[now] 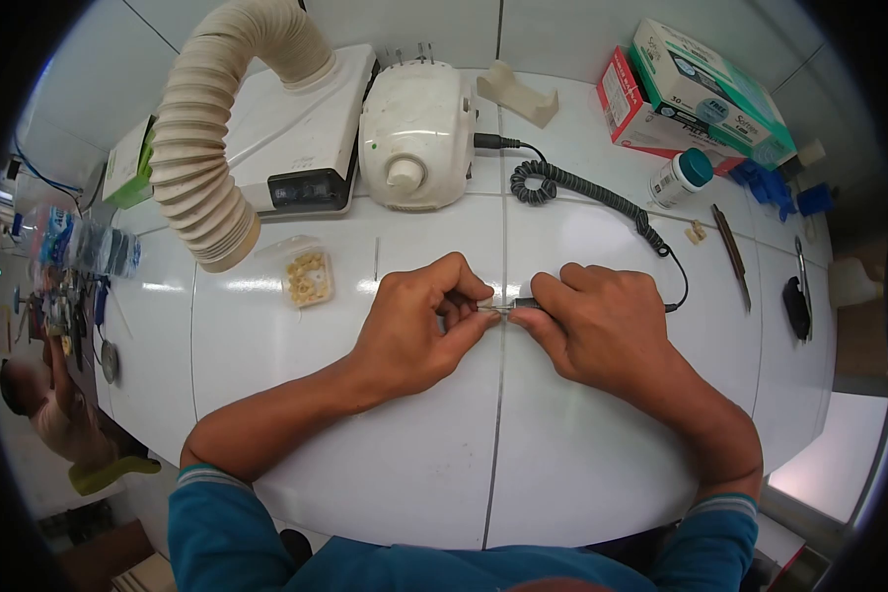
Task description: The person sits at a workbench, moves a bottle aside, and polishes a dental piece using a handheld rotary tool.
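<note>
My left hand is closed, thumb and forefinger pinching a small pale piece that the fingers mostly cover. My right hand wraps round a dark rotary handpiece. Its thin metal tip points left and meets the pale piece, or comes very close to it; which one I cannot tell. From behind the right hand a coiled black cord runs up to the white handpiece control unit. Left of my left hand lies a small clear box of yellowish tooth-like pieces.
A ribbed extraction hose curves down at the left. Stacked glove boxes, a white bottle, a brown-handled tool and loose tooth-like pieces are on the right. Another person sits far left.
</note>
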Demonstrator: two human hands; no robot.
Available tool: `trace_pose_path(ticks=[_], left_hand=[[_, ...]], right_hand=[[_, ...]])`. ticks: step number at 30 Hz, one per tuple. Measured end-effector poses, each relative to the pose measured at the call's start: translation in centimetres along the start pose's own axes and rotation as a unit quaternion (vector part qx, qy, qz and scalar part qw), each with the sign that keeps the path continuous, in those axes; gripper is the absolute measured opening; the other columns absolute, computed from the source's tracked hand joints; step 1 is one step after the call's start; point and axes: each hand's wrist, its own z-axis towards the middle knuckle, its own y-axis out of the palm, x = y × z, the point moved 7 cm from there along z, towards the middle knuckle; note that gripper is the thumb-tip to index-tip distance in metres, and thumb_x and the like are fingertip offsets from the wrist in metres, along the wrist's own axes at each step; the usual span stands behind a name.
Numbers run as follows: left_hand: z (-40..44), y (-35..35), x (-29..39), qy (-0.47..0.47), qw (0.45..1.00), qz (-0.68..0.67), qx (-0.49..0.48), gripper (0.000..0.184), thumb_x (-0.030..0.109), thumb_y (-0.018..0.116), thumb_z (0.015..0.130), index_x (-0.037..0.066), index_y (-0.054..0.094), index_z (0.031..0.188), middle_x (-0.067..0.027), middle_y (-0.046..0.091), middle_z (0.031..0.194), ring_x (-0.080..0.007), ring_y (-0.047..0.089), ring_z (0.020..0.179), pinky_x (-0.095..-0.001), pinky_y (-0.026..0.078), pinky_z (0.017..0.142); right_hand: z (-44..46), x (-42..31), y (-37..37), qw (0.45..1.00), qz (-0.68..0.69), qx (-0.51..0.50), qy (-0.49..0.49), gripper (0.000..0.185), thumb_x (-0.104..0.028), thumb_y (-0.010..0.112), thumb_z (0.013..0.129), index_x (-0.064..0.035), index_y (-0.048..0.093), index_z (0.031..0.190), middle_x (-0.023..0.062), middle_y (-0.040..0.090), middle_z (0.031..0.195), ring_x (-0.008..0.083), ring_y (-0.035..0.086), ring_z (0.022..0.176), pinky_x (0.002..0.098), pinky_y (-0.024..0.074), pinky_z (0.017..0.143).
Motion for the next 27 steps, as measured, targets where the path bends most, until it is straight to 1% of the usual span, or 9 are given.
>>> trace_pose_path(ticks=[4,11,14,17,20,23,27], left_hand=[[-0.1,-0.2,0.1,-0.003,1.0,0.005,0.0,0.019,0.006,0.084,0.096,-0.004,0.07,0.105,-0.0113,0.076,0.088,-0.0142,0.071,0.075,-0.0291,0.057,0.066],[0.0,-0.2,-0.1,-0.019,1.0,0.003,0.006,0.021,0.007,0.085,0.096,-0.004,0.07,0.104,-0.0113,0.077,0.09,-0.0138,0.072,0.077,-0.0289,0.058,0.068],[0.0,-0.1,-0.1,-0.061,0.998,0.005,-0.023,0.023,0.004,0.086,0.095,-0.005,0.068,0.106,-0.0133,0.077,0.102,-0.0132,0.072,0.089,-0.0292,0.06,0.079],[-0.2,-0.2,-0.1,-0.04,0.999,-0.009,-0.008,0.024,0.003,0.085,0.096,-0.004,0.067,0.109,-0.0129,0.075,0.106,-0.013,0.072,0.093,-0.0289,0.059,0.08],[-0.2,-0.2,-0.5,-0.051,0.998,-0.048,-0.002,0.024,-0.001,0.084,0.095,-0.003,0.066,0.111,-0.01,0.073,0.108,-0.0116,0.07,0.095,-0.0273,0.058,0.081],[-0.2,-0.1,-0.5,-0.061,0.996,-0.063,-0.002,0.026,-0.004,0.084,0.094,-0.001,0.065,0.112,-0.007,0.071,0.107,-0.0098,0.068,0.094,-0.0256,0.056,0.08],[-0.3,-0.2,-0.9,-0.069,0.996,-0.064,0.001,0.027,-0.005,0.083,0.094,0.0,0.064,0.112,-0.0058,0.07,0.107,-0.0091,0.068,0.095,-0.0248,0.056,0.08]], right_hand=[[0.0,0.2,0.0,1.0,-0.007,-0.01,0.007,0.04,-0.051,0.07,0.105,-0.0135,0.073,0.091,0.0051,0.068,0.071,0.0258,0.071,0.061,0.0409,0.0502,0.051],[-0.1,0.3,0.0,1.0,0.004,0.017,0.005,0.041,-0.051,0.069,0.106,-0.0135,0.073,0.09,0.0056,0.068,0.07,0.0262,0.071,0.061,0.0414,0.0503,0.051],[-0.1,0.4,0.1,1.0,0.007,0.009,0.005,0.042,-0.052,0.068,0.106,-0.0135,0.073,0.09,0.0059,0.068,0.07,0.0267,0.071,0.061,0.0415,0.0503,0.051],[-0.2,0.8,0.1,1.0,0.022,0.0,0.011,0.043,-0.052,0.066,0.107,-0.0129,0.073,0.09,0.0066,0.068,0.07,0.0277,0.071,0.061,0.0419,0.0502,0.051],[-0.3,1.3,0.0,0.998,0.058,-0.007,0.027,0.045,-0.052,0.064,0.108,-0.0117,0.072,0.09,0.0077,0.068,0.069,0.0294,0.071,0.061,0.0432,0.0504,0.051],[-0.4,1.5,-0.1,0.996,0.078,-0.008,0.032,0.046,-0.051,0.063,0.109,-0.0103,0.072,0.089,0.0088,0.069,0.068,0.0311,0.071,0.061,0.0448,0.051,0.053],[-0.3,1.5,-0.1,0.996,0.086,-0.019,0.034,0.048,-0.051,0.061,0.11,-0.0088,0.073,0.089,0.01,0.07,0.07,0.0319,0.072,0.063,0.0456,0.052,0.054]])
